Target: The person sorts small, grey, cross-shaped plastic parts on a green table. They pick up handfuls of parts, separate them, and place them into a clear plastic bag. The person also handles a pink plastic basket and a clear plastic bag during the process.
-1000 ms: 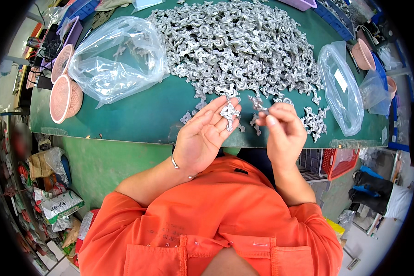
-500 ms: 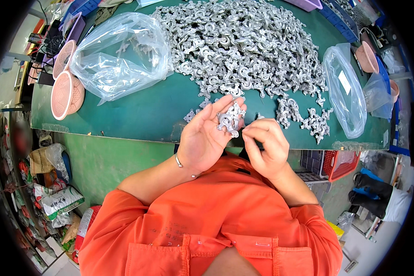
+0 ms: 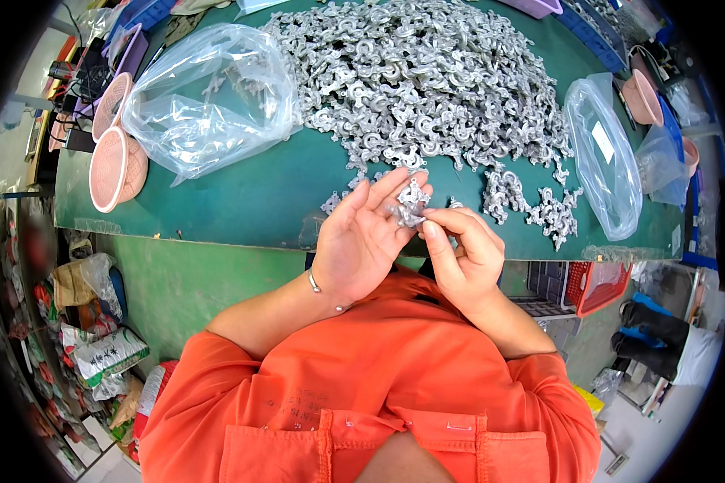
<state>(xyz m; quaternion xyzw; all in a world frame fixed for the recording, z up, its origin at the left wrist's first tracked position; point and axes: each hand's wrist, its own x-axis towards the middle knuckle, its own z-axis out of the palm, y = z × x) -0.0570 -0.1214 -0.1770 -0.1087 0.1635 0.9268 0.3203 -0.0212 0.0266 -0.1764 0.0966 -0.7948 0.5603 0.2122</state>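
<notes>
My left hand (image 3: 362, 241) is held palm up near the table's front edge, with a small cluster of silver metal parts (image 3: 409, 203) resting on its fingertips. My right hand (image 3: 459, 253) is right beside it, its thumb and fingers pinched on the same cluster. Behind both hands a large heap of the same silver metal parts (image 3: 427, 80) covers the green table (image 3: 250, 201). A few loose parts (image 3: 532, 205) lie just right of my hands.
A crumpled clear plastic bag (image 3: 209, 101) with a few parts lies at the left, another clear bag (image 3: 604, 161) at the right. Pink plastic baskets (image 3: 113, 153) stand at the table's left end, another pink bowl (image 3: 640, 92) at the far right. Boxes and bags crowd the floor.
Both hands have drawn back from the heap toward my body, carrying the cluster of parts. The right hand has closed in on the cluster held in the left.
</notes>
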